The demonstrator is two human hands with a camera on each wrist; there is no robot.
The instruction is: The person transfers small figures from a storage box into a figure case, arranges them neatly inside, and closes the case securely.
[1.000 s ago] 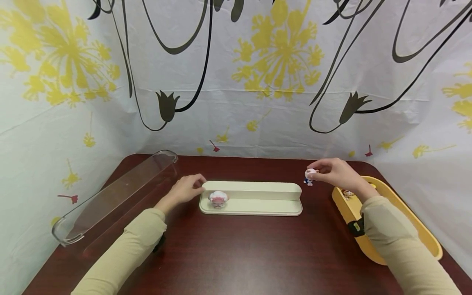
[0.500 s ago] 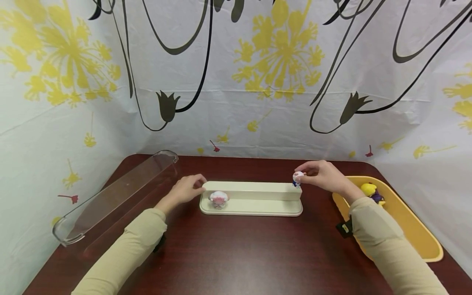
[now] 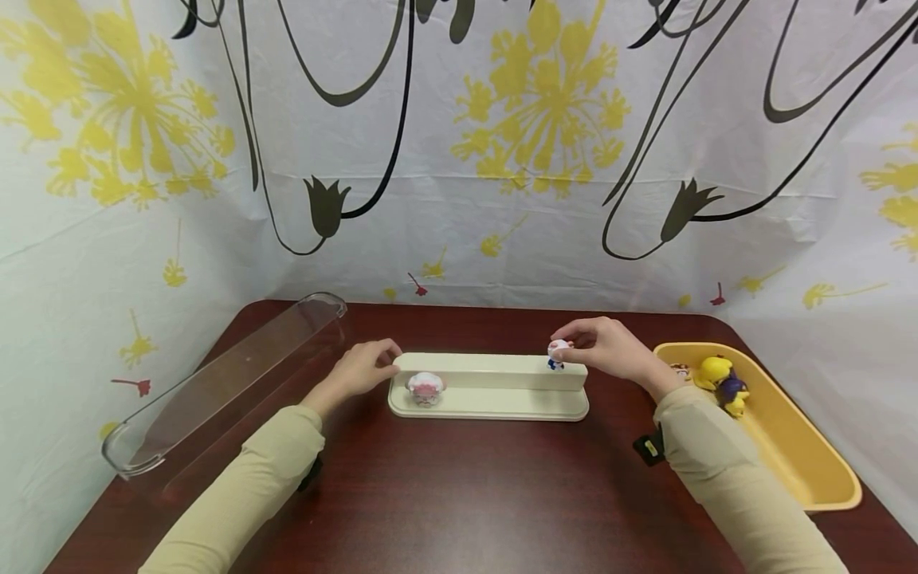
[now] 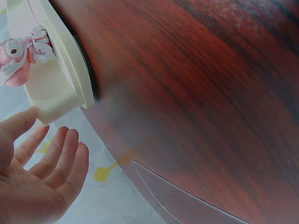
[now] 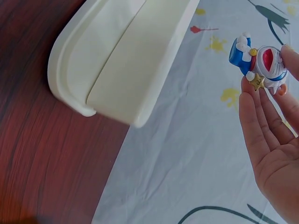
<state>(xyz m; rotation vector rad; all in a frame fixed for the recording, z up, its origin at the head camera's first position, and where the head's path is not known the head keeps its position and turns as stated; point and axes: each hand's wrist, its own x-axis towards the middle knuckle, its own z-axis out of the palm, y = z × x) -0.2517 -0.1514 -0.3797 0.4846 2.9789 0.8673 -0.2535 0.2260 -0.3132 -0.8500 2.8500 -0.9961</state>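
Observation:
A cream two-level display stand (image 3: 502,402) lies across the middle of the table. My left hand (image 3: 358,368) rests at its left end, the fingers relaxed and touching the raised step's corner. On the lower level near that end is a pink-and-white figurine (image 3: 425,388), seen closer in the left wrist view. My right hand (image 3: 608,348) pinches a small blue-and-white figurine (image 5: 261,60) between thumb and fingers. In the right wrist view it has an open red mouth and a gold star. From the head view, it appears over the right part of the raised step; contact cannot be told.
A yellow tray (image 3: 803,470) at the right holds a yellow-and-purple figurine (image 3: 720,379) and another small piece, partly hidden by the right sleeve. A long clear plastic cover (image 3: 229,383) lies at the left. A patterned cloth (image 3: 459,271) hangs behind the table.
My right hand has carried the blue-and-white figurine left, from beyond the stand's right end to over its raised step. More of the yellow tray shows. My left hand has stayed put.

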